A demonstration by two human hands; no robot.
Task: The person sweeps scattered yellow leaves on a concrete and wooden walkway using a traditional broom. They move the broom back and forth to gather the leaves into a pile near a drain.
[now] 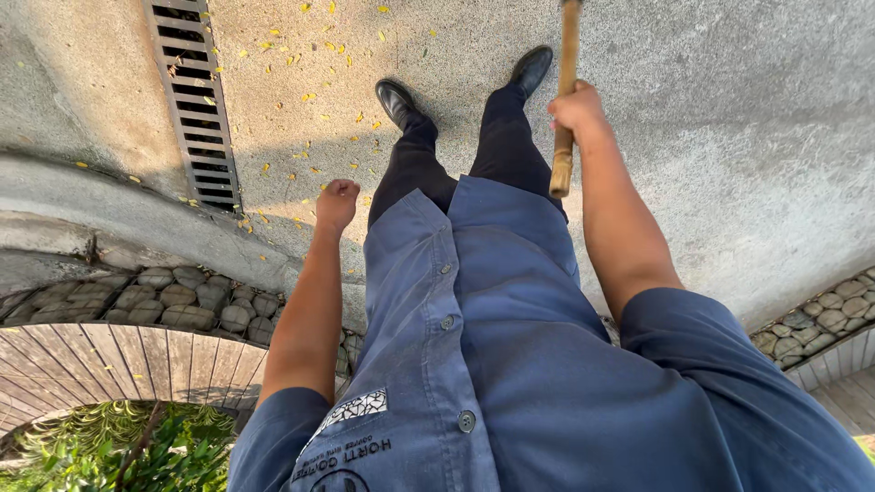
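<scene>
My right hand (576,107) grips a wooden handle (566,100), a pale brown stick that runs up past the top edge, so its far end is hidden. Its lower end hangs free beside my right leg. My left hand (337,202) is closed into a loose fist with nothing in it, hanging by my left thigh. I wear a blue button shirt (492,364), dark trousers and black shoes (397,98), and stand on speckled concrete paving (729,137).
A metal drain grate (193,100) runs along the paving at upper left, with several small yellow leaves (301,91) scattered near it. A curved concrete kerb (109,214), a band of cobbles (164,296), wooden slats (100,360) and green plants (109,451) lie at lower left.
</scene>
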